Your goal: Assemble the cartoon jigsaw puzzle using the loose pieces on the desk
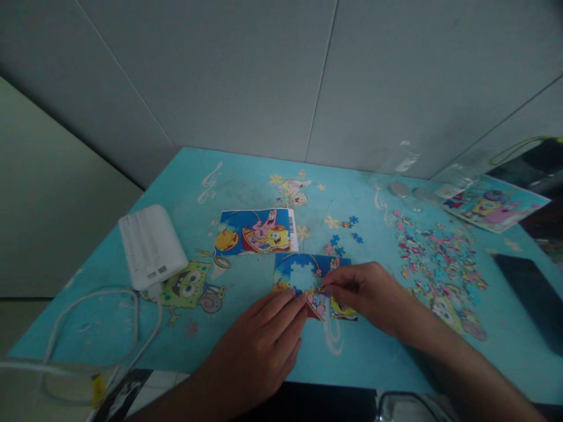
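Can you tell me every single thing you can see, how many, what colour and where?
partly built puzzle: one, mostly blue, front middle, with a gap
picture card: one, blue and pink, behind it
loose pieces: several, mostly blue, right of that card
piece pile: too many to count, mixed colours, right
cartoon picture: one, colourful, back right
clear containers: at least two, see-through, back right
dark slab: one, black, far right
white box: one, left
cable: white, left
tabletop: one, turquoise, underneath
wall: grey, behind
left hand: one, bare, on the puzzle
right hand: one, bare, beside the gap
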Demonstrator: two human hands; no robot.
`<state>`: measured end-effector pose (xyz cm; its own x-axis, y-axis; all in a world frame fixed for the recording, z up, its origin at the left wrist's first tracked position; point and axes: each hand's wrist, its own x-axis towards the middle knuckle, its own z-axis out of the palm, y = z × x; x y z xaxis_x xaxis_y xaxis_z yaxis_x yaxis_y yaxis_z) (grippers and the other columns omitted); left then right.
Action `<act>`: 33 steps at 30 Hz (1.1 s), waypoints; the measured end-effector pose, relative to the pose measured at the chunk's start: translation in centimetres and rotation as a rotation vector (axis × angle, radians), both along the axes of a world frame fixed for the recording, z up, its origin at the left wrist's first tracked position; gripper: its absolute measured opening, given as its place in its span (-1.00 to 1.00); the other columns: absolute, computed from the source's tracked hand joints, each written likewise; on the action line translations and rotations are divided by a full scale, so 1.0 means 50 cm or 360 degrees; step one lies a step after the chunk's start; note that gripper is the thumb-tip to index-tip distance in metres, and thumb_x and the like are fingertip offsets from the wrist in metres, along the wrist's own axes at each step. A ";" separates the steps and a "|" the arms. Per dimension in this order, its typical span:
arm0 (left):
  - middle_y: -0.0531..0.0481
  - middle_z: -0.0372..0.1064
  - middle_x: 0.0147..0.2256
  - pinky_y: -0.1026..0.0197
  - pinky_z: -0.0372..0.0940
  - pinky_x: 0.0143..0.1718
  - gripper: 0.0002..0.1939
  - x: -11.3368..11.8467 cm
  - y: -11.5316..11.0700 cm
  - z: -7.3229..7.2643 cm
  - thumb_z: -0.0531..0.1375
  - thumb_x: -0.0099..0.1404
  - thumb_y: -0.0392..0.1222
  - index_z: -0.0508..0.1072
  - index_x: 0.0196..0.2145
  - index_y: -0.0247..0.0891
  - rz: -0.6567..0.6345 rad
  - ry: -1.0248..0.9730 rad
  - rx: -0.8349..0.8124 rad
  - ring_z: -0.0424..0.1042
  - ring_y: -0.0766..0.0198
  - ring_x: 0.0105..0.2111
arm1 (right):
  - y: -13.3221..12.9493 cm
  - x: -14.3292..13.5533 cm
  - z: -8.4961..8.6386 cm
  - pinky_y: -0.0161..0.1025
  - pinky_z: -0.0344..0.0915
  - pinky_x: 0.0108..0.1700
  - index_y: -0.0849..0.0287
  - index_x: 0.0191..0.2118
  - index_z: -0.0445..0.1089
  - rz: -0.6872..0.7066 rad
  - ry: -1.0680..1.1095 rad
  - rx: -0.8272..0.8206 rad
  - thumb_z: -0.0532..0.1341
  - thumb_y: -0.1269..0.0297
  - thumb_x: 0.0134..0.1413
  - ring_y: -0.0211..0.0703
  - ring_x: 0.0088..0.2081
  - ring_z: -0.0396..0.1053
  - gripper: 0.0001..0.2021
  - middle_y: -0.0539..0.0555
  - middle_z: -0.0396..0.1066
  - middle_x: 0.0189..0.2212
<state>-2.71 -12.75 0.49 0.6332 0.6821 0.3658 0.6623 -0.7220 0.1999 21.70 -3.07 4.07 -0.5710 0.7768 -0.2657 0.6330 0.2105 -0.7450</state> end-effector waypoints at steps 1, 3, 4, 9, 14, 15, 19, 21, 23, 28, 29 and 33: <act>-0.25 0.34 0.22 -0.07 0.32 0.24 -0.60 0.000 0.000 0.000 0.11 0.45 -0.29 0.40 0.19 -0.44 -0.0005 0.0007 0.0004 0.30 -0.02 0.24 | 0.001 0.003 -0.002 -0.33 0.30 -0.38 0.05 -0.19 0.62 0.0004 0.0002 -0.0004 0.22 0.31 0.27 -0.27 -0.45 0.40 -0.82 -0.05 0.56 -0.41; -0.25 0.33 0.23 -0.07 0.33 0.24 -0.59 -0.001 -0.001 0.000 0.10 0.45 -0.29 0.39 0.20 -0.45 -0.0005 0.0009 0.0001 0.29 -0.02 0.24 | 0.002 0.009 -0.005 -0.32 0.32 -0.35 0.04 -0.15 0.62 0.0003 0.0018 -0.0009 0.22 0.31 0.27 -0.26 -0.42 0.43 -0.81 -0.04 0.58 -0.37; -0.24 0.33 0.23 -0.06 0.34 0.23 -0.60 -0.001 0.000 0.000 0.10 0.45 -0.29 0.40 0.19 -0.45 -0.0001 0.0003 0.0000 0.30 -0.02 0.24 | 0.002 0.012 -0.006 -0.30 0.34 -0.32 0.03 -0.13 0.61 -0.0002 0.0026 -0.0012 0.23 0.30 0.27 -0.24 -0.40 0.44 -0.81 -0.03 0.59 -0.34; -0.25 0.34 0.22 -0.06 0.35 0.22 -0.61 0.000 0.003 0.006 0.10 0.46 -0.29 0.42 0.17 -0.45 0.0002 -0.0002 0.0023 0.32 -0.01 0.23 | 0.005 0.025 0.004 -0.26 0.37 -0.26 0.03 -0.07 0.59 0.0021 0.0088 -0.0093 0.22 0.23 0.30 -0.18 -0.33 0.47 -0.79 0.00 0.59 -0.26; -0.25 0.33 0.23 -0.06 0.35 0.22 -0.62 0.001 0.001 0.005 0.09 0.46 -0.29 0.41 0.17 -0.45 -0.0004 0.0004 -0.0001 0.32 -0.01 0.23 | 0.006 0.025 0.025 -0.33 0.21 -0.43 0.05 -0.21 0.60 0.0249 0.0022 -0.0240 0.19 0.26 0.31 -0.28 -0.48 0.27 -0.80 -0.07 0.44 -0.48; -0.25 0.33 0.23 -0.07 0.35 0.22 -0.61 0.001 0.001 0.004 0.10 0.46 -0.29 0.41 0.18 -0.45 -0.0009 0.0009 -0.0008 0.31 -0.01 0.23 | 0.005 0.024 0.027 -0.33 0.18 -0.45 0.05 -0.22 0.60 0.0267 0.0003 -0.0253 0.19 0.28 0.30 -0.29 -0.50 0.23 -0.80 -0.08 0.41 -0.50; -0.25 0.32 0.24 -0.06 0.35 0.22 -0.60 0.001 0.001 0.002 0.10 0.46 -0.28 0.40 0.19 -0.44 -0.0008 0.0019 -0.0016 0.32 0.00 0.23 | 0.003 0.021 0.028 -0.34 0.15 -0.45 0.03 -0.17 0.60 0.0268 -0.0038 -0.0290 0.20 0.29 0.28 -0.31 -0.49 0.20 -0.81 -0.10 0.39 -0.50; -0.24 0.34 0.23 -0.04 0.36 0.21 -0.62 0.001 0.002 0.003 0.10 0.46 -0.27 0.42 0.17 -0.43 -0.0003 0.0003 -0.0005 0.33 0.00 0.22 | 0.003 0.020 0.030 -0.35 0.18 -0.43 0.03 -0.15 0.60 0.0262 -0.0053 -0.0295 0.21 0.28 0.28 -0.31 -0.48 0.23 -0.81 -0.09 0.42 -0.48; -0.22 0.36 0.21 -0.03 0.36 0.21 -0.63 0.002 0.004 0.006 0.10 0.46 -0.27 0.44 0.15 -0.43 0.0006 -0.0019 0.0005 0.35 0.00 0.21 | 0.003 0.018 0.035 -0.35 0.20 -0.41 0.04 -0.13 0.60 0.0256 -0.0063 -0.0293 0.22 0.27 0.28 -0.30 -0.46 0.28 -0.81 -0.08 0.47 -0.45; -0.24 0.35 0.22 -0.05 0.38 0.20 -0.63 0.002 0.005 0.009 0.09 0.47 -0.27 0.44 0.16 -0.44 0.0008 -0.0007 0.0009 0.36 -0.01 0.20 | 0.002 0.018 0.040 -0.33 0.25 -0.37 0.03 -0.13 0.60 0.0274 -0.0064 -0.0260 0.21 0.27 0.30 -0.28 -0.42 0.35 -0.80 -0.06 0.53 -0.40; -0.25 0.35 0.22 -0.06 0.38 0.20 -0.62 0.001 0.005 0.009 0.09 0.47 -0.27 0.43 0.16 -0.45 0.0006 0.0000 0.0011 0.35 -0.02 0.21 | 0.002 0.019 0.039 -0.33 0.26 -0.36 0.02 -0.13 0.60 0.0284 -0.0067 -0.0246 0.21 0.28 0.31 -0.28 -0.42 0.36 -0.81 -0.07 0.54 -0.39; -0.25 0.34 0.22 -0.07 0.37 0.21 -0.62 0.000 0.003 0.007 0.10 0.46 -0.27 0.43 0.16 -0.46 -0.0004 0.0015 0.0004 0.34 -0.03 0.22 | 0.000 0.021 0.034 -0.32 0.30 -0.30 -0.02 -0.12 0.60 0.0324 -0.0059 -0.0197 0.19 0.30 0.33 -0.25 -0.37 0.43 -0.80 -0.08 0.58 -0.34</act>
